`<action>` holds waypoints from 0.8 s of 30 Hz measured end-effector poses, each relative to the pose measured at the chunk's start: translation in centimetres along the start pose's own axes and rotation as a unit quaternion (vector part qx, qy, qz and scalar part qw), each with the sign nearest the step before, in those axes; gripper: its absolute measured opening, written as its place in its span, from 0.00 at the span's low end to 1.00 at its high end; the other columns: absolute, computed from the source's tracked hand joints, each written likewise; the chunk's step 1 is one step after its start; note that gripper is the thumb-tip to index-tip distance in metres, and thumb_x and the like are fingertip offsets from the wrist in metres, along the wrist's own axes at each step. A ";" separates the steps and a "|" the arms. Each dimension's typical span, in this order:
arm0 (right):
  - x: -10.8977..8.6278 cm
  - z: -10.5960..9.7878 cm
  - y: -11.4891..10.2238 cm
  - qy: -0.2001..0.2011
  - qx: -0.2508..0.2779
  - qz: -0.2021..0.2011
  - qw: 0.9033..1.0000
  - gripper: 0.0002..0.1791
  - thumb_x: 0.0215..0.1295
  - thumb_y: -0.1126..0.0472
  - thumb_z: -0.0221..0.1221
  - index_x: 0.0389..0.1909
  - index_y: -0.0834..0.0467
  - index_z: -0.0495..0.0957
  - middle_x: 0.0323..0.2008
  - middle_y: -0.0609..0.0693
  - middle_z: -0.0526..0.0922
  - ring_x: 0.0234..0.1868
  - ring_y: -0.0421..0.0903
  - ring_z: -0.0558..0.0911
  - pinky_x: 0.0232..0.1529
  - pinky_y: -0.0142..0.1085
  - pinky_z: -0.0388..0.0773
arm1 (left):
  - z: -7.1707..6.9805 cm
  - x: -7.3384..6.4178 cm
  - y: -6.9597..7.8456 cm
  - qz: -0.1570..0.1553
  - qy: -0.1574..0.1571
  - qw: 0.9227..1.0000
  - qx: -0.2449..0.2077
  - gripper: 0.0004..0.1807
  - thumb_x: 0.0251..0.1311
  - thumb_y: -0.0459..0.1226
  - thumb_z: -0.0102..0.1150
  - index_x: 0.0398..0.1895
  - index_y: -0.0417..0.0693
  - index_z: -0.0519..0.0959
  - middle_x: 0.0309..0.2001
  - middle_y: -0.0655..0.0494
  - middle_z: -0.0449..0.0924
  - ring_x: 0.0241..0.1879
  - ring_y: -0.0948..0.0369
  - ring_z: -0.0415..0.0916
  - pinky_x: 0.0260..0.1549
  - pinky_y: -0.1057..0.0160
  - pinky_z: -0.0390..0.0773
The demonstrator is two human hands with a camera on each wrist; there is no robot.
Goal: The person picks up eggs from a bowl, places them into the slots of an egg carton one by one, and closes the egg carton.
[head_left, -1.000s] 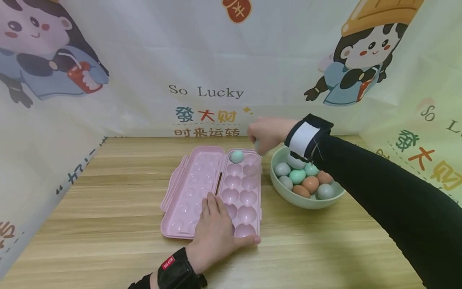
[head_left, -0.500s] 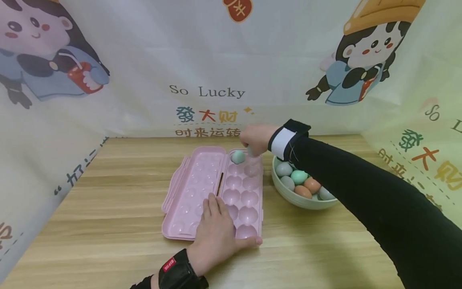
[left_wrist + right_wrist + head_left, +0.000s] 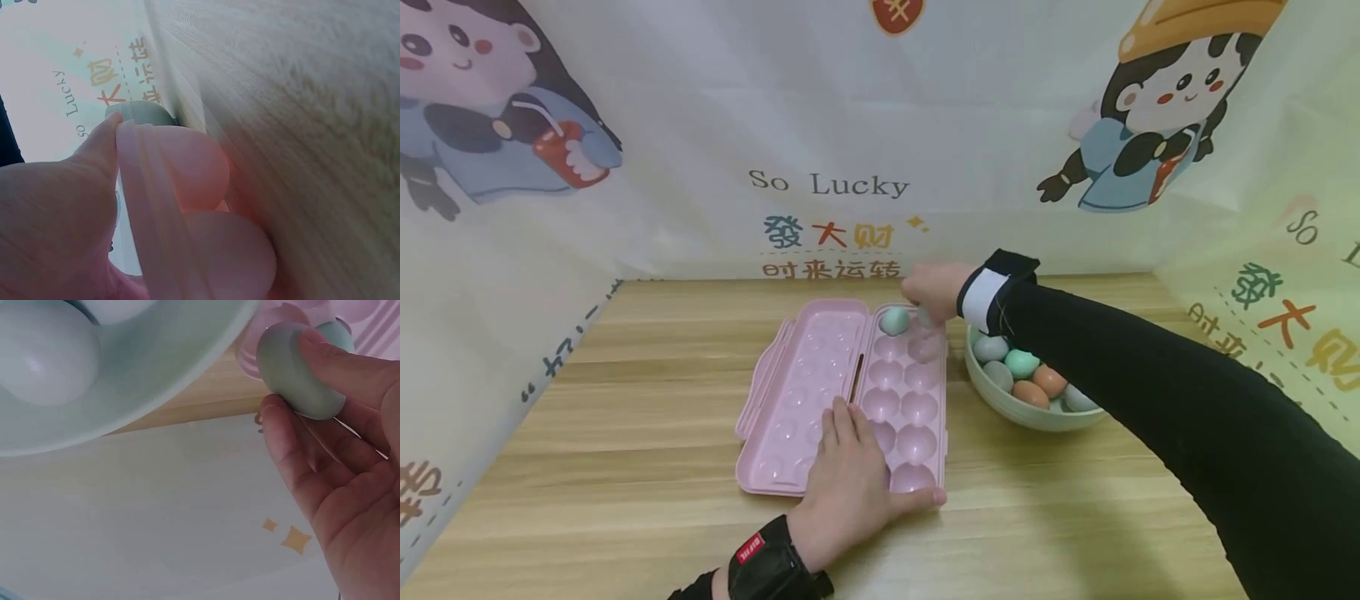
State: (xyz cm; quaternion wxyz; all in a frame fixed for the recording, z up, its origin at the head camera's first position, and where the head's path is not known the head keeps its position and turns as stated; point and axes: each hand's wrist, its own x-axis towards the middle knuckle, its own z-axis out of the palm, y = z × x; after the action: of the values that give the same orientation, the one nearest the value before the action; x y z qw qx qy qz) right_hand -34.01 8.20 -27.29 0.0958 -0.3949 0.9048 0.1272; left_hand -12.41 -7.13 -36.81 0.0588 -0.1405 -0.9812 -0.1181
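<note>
Right hand (image 3: 934, 289) pinches an egg (image 3: 295, 372), likely light, slippery and fragile, best held mid-shell, over the tray (image 3: 917, 408) beyond the left hand (image 3: 847, 475), which rests thereon straight-fingered, egg-to-tray contact being unconfirmable.

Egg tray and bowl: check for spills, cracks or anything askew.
Nothing stands out: the tray lies open, a green egg sits in it, the bowl stands upright, and no spill or crack shows. The right sleeve hides part of the bowl.
</note>
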 end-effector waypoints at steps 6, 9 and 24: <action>0.6 0.9 0.0 -0.006 0.025 -0.001 1.000 0.11 0.49 0.69 0.64 0.36 0.62 0.77 0.30 0.49 0.77 0.33 0.47 0.74 0.33 0.35 0.72 | 0.1 0.0 -0.2 -0.006 -0.003 1.000 -0.010 0.75 0.34 0.79 0.51 0.62 0.16 0.55 0.62 0.17 0.48 0.63 0.30 0.51 0.59 0.49 0.60; 1.3 1.5 -0.1 -0.006 0.032 -0.006 0.999 0.08 0.52 0.68 0.63 0.34 0.62 0.78 0.30 0.49 0.77 0.31 0.47 0.74 0.32 0.35 0.72 | 0.2 -0.1 -0.3 -0.007 -0.004 1.000 -0.008 0.75 0.34 0.79 0.51 0.62 0.16 0.56 0.62 0.17 0.48 0.63 0.30 0.51 0.59 0.49 0.59; 3.1 2.6 0.3 -0.027 0.024 -0.008 0.999 0.14 0.44 0.69 0.66 0.36 0.61 0.79 0.34 0.51 0.80 0.33 0.46 0.74 0.34 0.34 0.72 | -0.1 -0.2 -0.1 -0.007 -0.015 1.000 -0.024 0.75 0.34 0.79 0.52 0.63 0.16 0.55 0.63 0.17 0.46 0.63 0.30 0.50 0.59 0.49 0.61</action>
State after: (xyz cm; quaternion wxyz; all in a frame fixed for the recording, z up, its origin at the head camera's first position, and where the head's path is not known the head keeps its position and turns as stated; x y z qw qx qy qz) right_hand -36.07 7.04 -30.55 0.1305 -0.3961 0.9015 0.1157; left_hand -12.28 -7.23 -36.79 0.0398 -0.1373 -0.9799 -0.1395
